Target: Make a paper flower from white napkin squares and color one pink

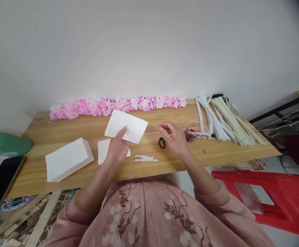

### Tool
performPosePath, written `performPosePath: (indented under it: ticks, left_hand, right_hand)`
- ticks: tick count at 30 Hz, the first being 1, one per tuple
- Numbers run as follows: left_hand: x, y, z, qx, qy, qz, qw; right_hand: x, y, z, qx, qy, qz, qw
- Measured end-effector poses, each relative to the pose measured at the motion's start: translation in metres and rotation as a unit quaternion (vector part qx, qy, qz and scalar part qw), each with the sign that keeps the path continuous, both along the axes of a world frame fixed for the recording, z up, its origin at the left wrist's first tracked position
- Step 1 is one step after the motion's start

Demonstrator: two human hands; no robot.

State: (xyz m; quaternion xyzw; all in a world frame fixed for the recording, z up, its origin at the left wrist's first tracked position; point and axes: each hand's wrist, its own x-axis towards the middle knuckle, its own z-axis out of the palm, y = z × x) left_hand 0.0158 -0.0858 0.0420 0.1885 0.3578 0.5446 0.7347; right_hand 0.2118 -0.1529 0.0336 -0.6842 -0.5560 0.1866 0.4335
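My left hand [118, 145] is closed on a white rectangular piece of paper [128, 124], thumb on top, held tilted above the table. How many layers it has I cannot tell. Beneath that hand lies another white paper piece [103, 151], partly covered by the hand and wrist. My right hand [173, 137] is raised to the right of the paper, thumb and fingertips pinched together; anything between them is too small to make out. Just below those fingers shows a black handle loop of scissors [162, 142], the rest hidden. Several thin white strips [146, 158] lie near the front edge.
A thick white paper stack [69, 159] sits on the wooden table [190, 161] at left. Pink-and-white ruffled paper [118, 104] lines the back. Bundled white strips [213, 120] and cream strips [234, 120] lie at right. A red stool [288, 192] stands below, a phone [5, 181] at far left.
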Motion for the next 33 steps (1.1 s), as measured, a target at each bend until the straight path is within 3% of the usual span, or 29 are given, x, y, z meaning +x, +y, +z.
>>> performPosePath:
  ticks: [1, 3, 5, 9, 12, 16, 19, 22, 24, 27, 30, 33]
  left_hand:
    - [-0.002, 0.006, 0.004, 0.005, 0.007, 0.002, 1.0]
    - [-0.003, 0.014, 0.009, 0.01, 0.015, -0.004, 1.0]
    - [-0.001, 0.019, 0.01, 0.005, 0.013, -0.007, 1.0]
    - [0.003, 0.023, -0.003, -0.01, -0.025, -0.05, 0.998]
    - [0.001, 0.024, -0.016, -0.011, -0.032, -0.091, 0.995]
    - [-0.004, 0.027, -0.021, 0.006, -0.007, -0.072, 0.997]
    - [-0.006, 0.029, -0.02, 0.018, 0.003, -0.044, 0.999]
    - [-0.007, 0.03, -0.018, 0.035, 0.009, -0.025, 0.999]
    - [-0.009, 0.03, -0.016, 0.047, 0.016, -0.014, 0.999]
    - [-0.012, 0.03, -0.013, 0.058, 0.027, -0.006, 0.998]
    - [-0.014, 0.029, -0.01, 0.066, 0.026, -0.016, 0.997]
    - [-0.016, 0.028, -0.009, 0.066, 0.022, -0.034, 0.997]
  right_hand:
    - [0.007, -0.006, 0.0, -0.039, -0.112, -0.007, 0.993]
    - [0.015, -0.018, 0.0, -0.122, -0.294, -0.001, 0.948]
    - [0.014, -0.025, -0.002, -0.189, -0.387, 0.021, 0.902]
    - [0.006, -0.028, -0.004, -0.258, -0.422, 0.04, 0.868]
    - [0.006, -0.025, -0.003, -0.279, -0.413, 0.053, 0.865]
    - [0.007, -0.02, -0.005, -0.276, -0.406, 0.069, 0.868]
    - [0.012, -0.017, -0.007, -0.233, -0.306, 0.062, 0.921]
    - [0.019, -0.018, -0.006, -0.144, -0.049, 0.076, 0.986]
    - [0.02, -0.021, -0.002, -0.112, 0.137, 0.106, 0.979]
    - [0.016, -0.029, 0.002, -0.117, 0.304, 0.146, 0.934]
    - [0.009, -0.036, 0.001, -0.147, 0.376, 0.167, 0.899]
    - [0.007, -0.041, -0.002, -0.154, 0.389, 0.168, 0.892]
